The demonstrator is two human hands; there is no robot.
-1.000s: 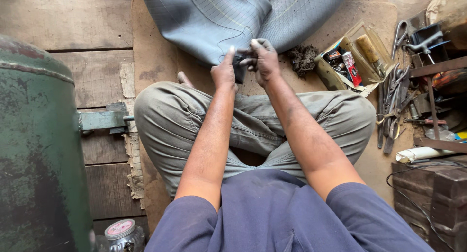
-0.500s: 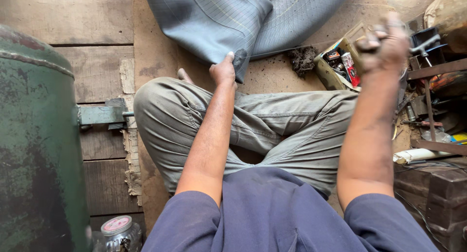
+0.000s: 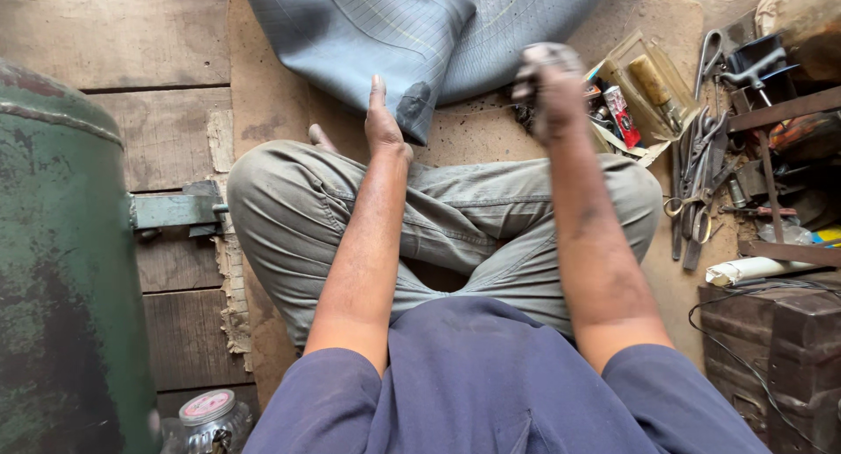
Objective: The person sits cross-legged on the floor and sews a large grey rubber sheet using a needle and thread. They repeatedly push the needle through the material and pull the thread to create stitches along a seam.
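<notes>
- Head view: the person sits cross-legged on a wooden floor (image 3: 105, 33), both forearms stretched forward.
- The tube (image 3: 385, 42), a grey rubber sheet with a fine grid of ridges, lies folded on the floor just beyond the knees; its near corner carries a dark, roughened patch (image 3: 412, 103).
- The left hand (image 3: 383, 121) rests flat on that corner, fingers pressed together and pointing away, just beside the patch.
- The right hand (image 3: 547, 86) is raised above the tube's right edge and blurred; its fingers look curled into a fist, but whether they grip anything cannot be told.
- A shallow tray (image 3: 653, 112) with small tubes and a wooden-handled tool sits on the floor right of that hand.
- Further right lies a pile of tools (image 3: 701, 182): scissors, pliers and metal bars.
- A white roll (image 3: 753, 268) lies by the right knee.
- A green tank (image 3: 61, 270) stands at the left, well apart from the tube.
- A glass jar (image 3: 206, 419) with a pink lid stands near the left hip.
</notes>
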